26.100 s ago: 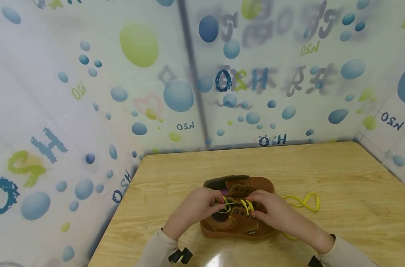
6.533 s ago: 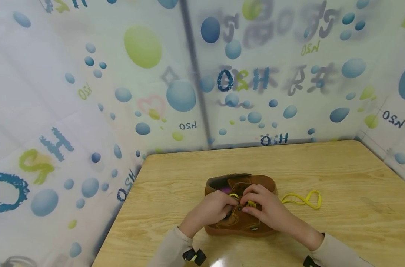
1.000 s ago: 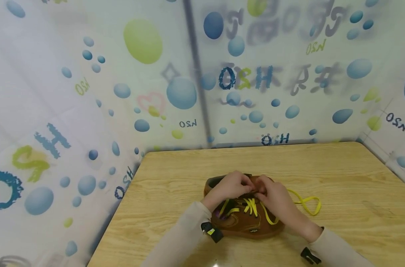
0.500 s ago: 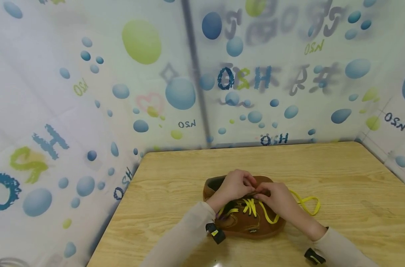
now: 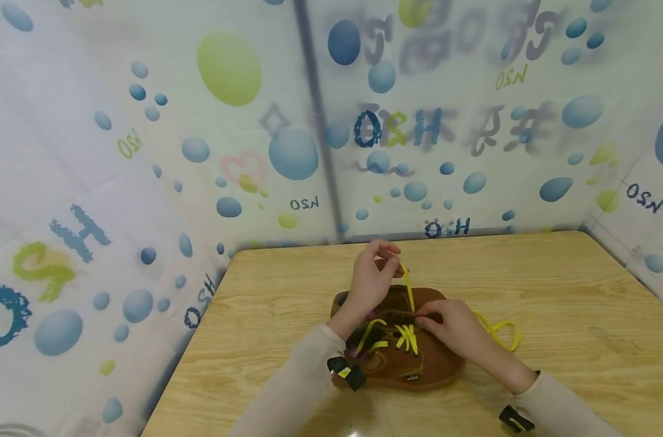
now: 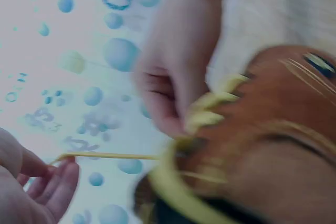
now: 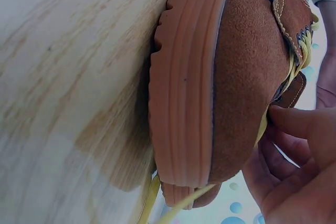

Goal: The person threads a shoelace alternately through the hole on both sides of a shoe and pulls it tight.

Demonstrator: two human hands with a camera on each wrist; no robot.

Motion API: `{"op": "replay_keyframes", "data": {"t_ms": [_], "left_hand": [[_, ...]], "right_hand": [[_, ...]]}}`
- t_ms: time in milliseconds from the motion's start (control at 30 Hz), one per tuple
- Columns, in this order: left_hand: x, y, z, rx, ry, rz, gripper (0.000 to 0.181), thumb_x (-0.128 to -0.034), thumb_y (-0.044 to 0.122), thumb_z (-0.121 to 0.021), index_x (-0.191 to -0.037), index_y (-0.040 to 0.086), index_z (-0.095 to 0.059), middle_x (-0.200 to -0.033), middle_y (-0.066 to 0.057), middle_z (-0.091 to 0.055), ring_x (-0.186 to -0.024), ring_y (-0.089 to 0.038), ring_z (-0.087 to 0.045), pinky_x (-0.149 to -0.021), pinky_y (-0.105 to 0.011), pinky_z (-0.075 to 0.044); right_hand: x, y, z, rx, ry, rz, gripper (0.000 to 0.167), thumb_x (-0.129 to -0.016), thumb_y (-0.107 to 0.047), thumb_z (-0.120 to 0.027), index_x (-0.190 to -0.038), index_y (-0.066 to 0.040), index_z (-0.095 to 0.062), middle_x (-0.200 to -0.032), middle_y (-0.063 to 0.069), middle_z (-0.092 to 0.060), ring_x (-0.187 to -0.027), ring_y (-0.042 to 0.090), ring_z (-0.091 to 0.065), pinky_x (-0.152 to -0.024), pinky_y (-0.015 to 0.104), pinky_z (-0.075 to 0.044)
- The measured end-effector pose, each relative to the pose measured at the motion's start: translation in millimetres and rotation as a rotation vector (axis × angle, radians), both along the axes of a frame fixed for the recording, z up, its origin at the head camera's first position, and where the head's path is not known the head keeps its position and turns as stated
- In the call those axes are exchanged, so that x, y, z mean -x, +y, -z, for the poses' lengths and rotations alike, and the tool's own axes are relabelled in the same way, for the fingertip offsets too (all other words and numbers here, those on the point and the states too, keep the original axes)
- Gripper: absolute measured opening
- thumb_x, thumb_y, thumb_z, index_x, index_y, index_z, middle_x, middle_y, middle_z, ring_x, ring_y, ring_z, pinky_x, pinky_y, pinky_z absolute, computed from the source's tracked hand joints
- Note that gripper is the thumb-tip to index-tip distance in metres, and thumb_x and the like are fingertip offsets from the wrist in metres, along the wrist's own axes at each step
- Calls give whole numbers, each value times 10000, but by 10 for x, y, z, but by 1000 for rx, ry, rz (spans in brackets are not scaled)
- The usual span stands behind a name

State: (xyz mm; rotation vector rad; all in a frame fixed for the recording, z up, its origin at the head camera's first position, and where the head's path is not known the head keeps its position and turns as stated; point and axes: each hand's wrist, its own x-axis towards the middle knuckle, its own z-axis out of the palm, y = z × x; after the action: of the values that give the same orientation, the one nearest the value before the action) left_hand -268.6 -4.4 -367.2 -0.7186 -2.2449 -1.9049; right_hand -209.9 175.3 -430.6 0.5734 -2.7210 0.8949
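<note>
Yellow lace (image 5: 409,290) runs straight from brown shoe (image 5: 440,358) up into pinch of raised left hand (image 5: 370,278); right hand (image 5: 452,325), lower, pinches eyelet flap (image 5: 398,316).

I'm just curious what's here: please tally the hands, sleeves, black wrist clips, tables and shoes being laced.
Left hand and right hand: 2
Left sleeve and right sleeve: 2
Left wrist clip, right wrist clip: 2
Table: 1
Shoe being laced: 1
Total: 8

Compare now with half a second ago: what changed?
The left hand rose away from the brown shoe, now pinching a yellow lace stretched up from it; the slack loop near the toe is gone. The right hand and shoe stayed put.
</note>
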Motion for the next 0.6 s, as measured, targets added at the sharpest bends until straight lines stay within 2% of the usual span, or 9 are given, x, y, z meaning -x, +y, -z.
{"op": "replay_keyframes", "data": {"t_ms": [33,100,200,300,367,400,467,600], "left_hand": [[13,-12,-51,-74,-14,9,114,-983,-18,-541,-1085,-50,-581,-916,-180,-602,-784,-346,-710,-720,-267,-604],[27,-52,-178,-212,-43,23,128,-978,-44,-536,-1096,-93,-545,-909,-125,-588,-783,-296,-724,-738,-277,-606],[33,-132,-407,-398,-57,13,80,-975,-52,-535,-1054,-44,-541,-889,-7,-586,-765,-151,-723,-747,-255,-598],[16,-224,-636,-528,-27,-12,107,-980,-36,-534,-991,70,-549,-872,16,-610,-758,-89,-711,-779,-259,-594],[5,-267,-732,-564,-17,-10,154,-981,-30,-536,-963,122,-547,-865,17,-625,-762,-93,-709,-796,-269,-594],[0,-276,-752,-555,-23,-10,139,-981,-21,-541,-965,116,-553,-863,16,-633,-761,-96,-709,-799,-283,-595],[10,-268,-716,-506,-62,1,114,-978,-16,-551,-983,98,-561,-860,18,-633,-745,-100,-702,-780,-284,-594],[46,-222,-508,-388,-173,24,67,-972,1,-571,-1024,43,-566,-868,16,-629,-745,-102,-697,-779,-297,-594]], "right_hand": [[-1,0,0,-2,-1,-1,53,-896,-172,-721,-868,-190,-762,-854,-61,-752,-774,121,-684,-659,245,-516],[-5,-2,-4,-9,0,0,54,-896,-175,-721,-868,-190,-765,-858,-57,-754,-781,131,-689,-667,261,-526],[-10,-5,-10,-24,8,5,50,-889,-170,-724,-868,-178,-769,-857,-43,-758,-790,148,-698,-677,281,-541],[-16,-2,-15,-33,19,9,49,-886,-162,-725,-875,-166,-772,-856,-32,-761,-790,156,-702,-680,286,-547],[-18,-1,-18,-30,26,5,50,-886,-156,-725,-873,-166,-772,-853,-34,-760,-780,149,-697,-670,277,-539],[-21,0,-22,-27,27,4,51,-887,-156,-725,-872,-167,-772,-851,-37,-758,-773,143,-694,-664,270,-533],[-23,3,-26,-22,27,5,54,-889,-151,-723,-869,-168,-770,-848,-40,-755,-764,133,-687,-655,260,-523],[-21,-4,-15,-28,30,6,53,-890,-157,-723,-870,-172,-769,-849,-45,-752,-766,129,-685,-660,261,-521]]}}
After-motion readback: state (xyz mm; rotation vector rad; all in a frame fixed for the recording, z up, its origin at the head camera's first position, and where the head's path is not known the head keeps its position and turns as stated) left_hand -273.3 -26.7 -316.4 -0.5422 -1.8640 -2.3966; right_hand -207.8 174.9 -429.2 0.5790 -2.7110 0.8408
